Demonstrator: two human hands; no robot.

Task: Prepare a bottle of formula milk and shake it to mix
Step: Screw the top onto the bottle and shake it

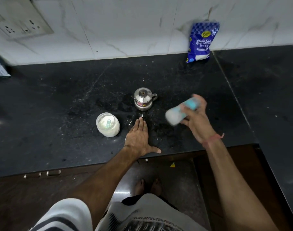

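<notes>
Blue sugar bag (202,42) against tiled wall (125,27)

A black stone countertop (59,100) spans the scene, with a seam running near to far at right. White marbled wall tiles (125,27) back it; a switch-and-socket plate (21,24) sits far left. Dark wood cabinets (34,189) stand below the counter's near edge.
</notes>
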